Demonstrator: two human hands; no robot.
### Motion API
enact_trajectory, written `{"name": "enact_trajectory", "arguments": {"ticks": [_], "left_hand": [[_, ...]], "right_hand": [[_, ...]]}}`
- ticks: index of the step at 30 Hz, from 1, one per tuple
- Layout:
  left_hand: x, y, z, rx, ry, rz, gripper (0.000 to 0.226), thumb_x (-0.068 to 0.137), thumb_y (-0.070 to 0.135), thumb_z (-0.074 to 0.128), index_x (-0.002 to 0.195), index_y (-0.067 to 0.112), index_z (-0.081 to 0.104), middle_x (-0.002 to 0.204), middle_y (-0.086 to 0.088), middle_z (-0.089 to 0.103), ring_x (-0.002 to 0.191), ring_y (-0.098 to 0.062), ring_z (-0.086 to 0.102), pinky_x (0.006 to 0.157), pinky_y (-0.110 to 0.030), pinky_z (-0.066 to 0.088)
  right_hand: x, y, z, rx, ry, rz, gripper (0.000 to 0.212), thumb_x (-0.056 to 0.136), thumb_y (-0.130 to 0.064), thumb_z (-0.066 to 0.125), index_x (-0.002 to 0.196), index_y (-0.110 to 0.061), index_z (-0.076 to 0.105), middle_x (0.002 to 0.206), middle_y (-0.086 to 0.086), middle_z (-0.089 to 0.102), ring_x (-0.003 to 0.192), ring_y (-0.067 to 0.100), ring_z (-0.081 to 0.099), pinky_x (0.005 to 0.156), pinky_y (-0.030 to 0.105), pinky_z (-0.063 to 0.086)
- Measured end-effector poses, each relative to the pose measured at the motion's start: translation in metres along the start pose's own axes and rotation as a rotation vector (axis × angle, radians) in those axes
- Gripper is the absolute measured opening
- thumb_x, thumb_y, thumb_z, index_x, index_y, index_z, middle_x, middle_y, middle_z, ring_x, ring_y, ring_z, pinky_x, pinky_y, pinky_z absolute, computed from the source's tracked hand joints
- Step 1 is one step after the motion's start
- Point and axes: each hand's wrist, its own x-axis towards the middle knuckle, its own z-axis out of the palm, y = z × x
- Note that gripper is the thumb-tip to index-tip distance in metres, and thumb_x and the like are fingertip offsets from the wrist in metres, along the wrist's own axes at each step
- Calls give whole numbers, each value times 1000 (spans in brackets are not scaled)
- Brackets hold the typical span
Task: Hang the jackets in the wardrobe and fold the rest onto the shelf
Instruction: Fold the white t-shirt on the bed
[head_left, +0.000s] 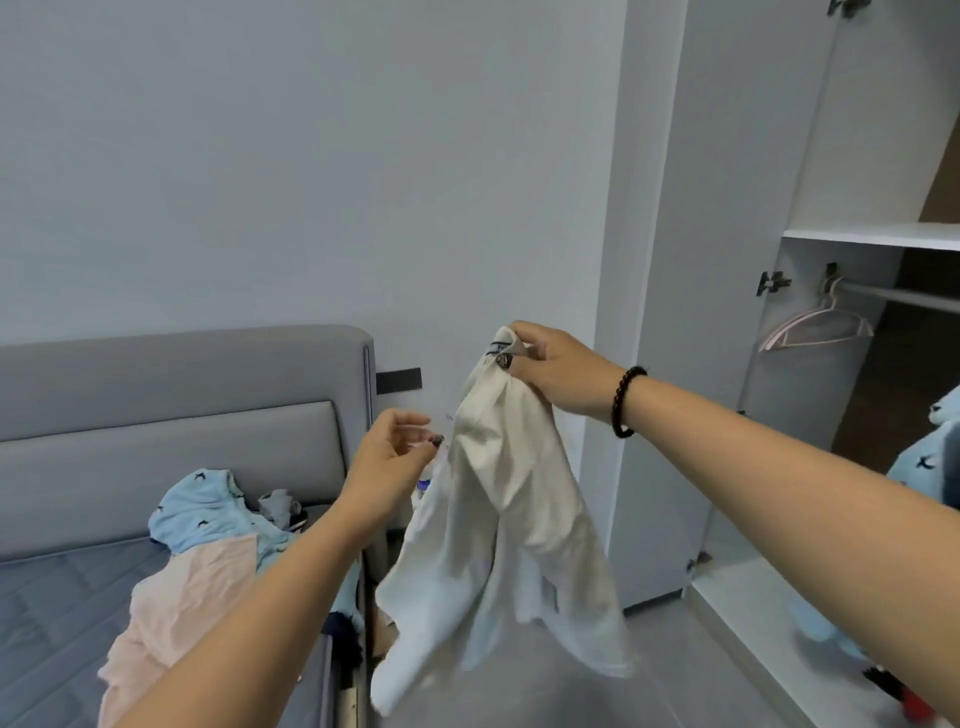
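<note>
A cream-white garment (509, 525) hangs in the air between the bed and the wardrobe. My right hand (556, 369) grips it at the top, by the collar with its label. My left hand (392, 457) is lower and to the left, fingers curled at the garment's left edge; whether it pinches the cloth is unclear. On the bed (67, 613) lies a heap with a peach garment (182, 608) and a light-blue patterned piece (208, 509). An open wardrobe (779, 364) stands at the right, with a pink hanger (815, 325) on its rail (904, 296) below a white shelf (872, 236).
A grey padded headboard (171, 415) backs the bed. A light-blue patterned garment (930, 457) hangs inside the wardrobe at the far right edge. Dark and red items (904, 696) lie on the wardrobe floor. Grey floor (649, 691) runs between bed and wardrobe.
</note>
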Motion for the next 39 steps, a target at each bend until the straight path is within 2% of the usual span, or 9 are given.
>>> {"name": "enact_trajectory", "arguments": {"ticks": [2, 4, 7, 10, 17, 23, 29, 35, 39], "left_hand": [[-13, -5, 6, 86, -113, 18, 50, 87, 9, 67, 130, 25, 45, 122, 14, 54, 111, -7, 53, 88, -23, 46], [-29, -9, 13, 21, -260, -27, 57, 84, 15, 71, 133, 26, 43, 121, 15, 58, 115, -8, 56, 99, -31, 46], [-54, -20, 33, 41, -330, -58, 34, 83, 21, 73, 113, 22, 58, 88, 13, 69, 86, -6, 68, 78, -23, 54], [-76, -35, 52, 107, -269, -25, 6, 89, 12, 65, 88, 18, 66, 71, 7, 66, 63, -8, 61, 58, -20, 48], [-80, -62, 30, 97, 15, -217, 36, 81, 4, 56, 51, 22, 48, 48, 11, 42, 55, -14, 37, 52, -28, 27], [-77, -14, -16, -51, 130, -72, 29, 86, 32, 68, 60, 22, 59, 62, 1, 48, 61, -13, 41, 54, -27, 28], [-72, 49, -61, 344, -183, 62, 49, 53, 49, 84, 84, 17, 65, 78, -2, 69, 67, -8, 59, 64, -25, 46], [-68, 74, -98, 629, 133, 228, 30, 79, 34, 74, 71, 8, 61, 58, 2, 46, 57, -16, 39, 55, -28, 29], [-82, 84, -114, 619, 296, 307, 46, 83, 31, 72, 58, 6, 42, 55, 1, 31, 53, -14, 26, 53, -28, 20]], "right_hand": [[-9, -12, -13, -21, -69, -22, 10, 97, -9, 45, 96, -5, 55, 82, -1, 57, 73, 12, 51, 66, 24, 40], [-19, -20, -21, -131, -136, -29, 10, 97, -11, 46, 99, -7, 55, 85, 3, 58, 72, 11, 49, 66, 24, 40], [-33, -19, -21, -190, -113, -57, 11, 98, -13, 48, 97, -10, 58, 79, -3, 55, 58, -3, 45, 57, 11, 35], [-41, -13, -24, -236, -13, -50, 14, 98, -18, 50, 99, -9, 60, 80, -3, 53, 66, 6, 44, 59, 17, 36], [-68, 18, -62, -528, 129, 23, 15, 96, -21, 50, 91, -12, 60, 74, -8, 52, 70, 12, 47, 58, 19, 35], [-84, 46, -83, -434, 331, 128, 14, 92, -31, 59, 86, -19, 57, 76, -6, 53, 70, 9, 49, 58, 20, 36], [-83, 46, -89, -406, 383, 169, 18, 96, -30, 53, 86, -15, 54, 74, -6, 50, 78, 20, 49, 56, 19, 32], [-89, 34, -73, -404, 353, 62, 27, 91, -48, 55, 76, -25, 50, 69, 0, 53, 66, 22, 50, 62, 33, 40], [-92, 10, -59, -401, 403, -76, 29, 94, -48, 48, 85, -20, 49, 65, 7, 52, 62, 29, 49, 60, 38, 44]]}}
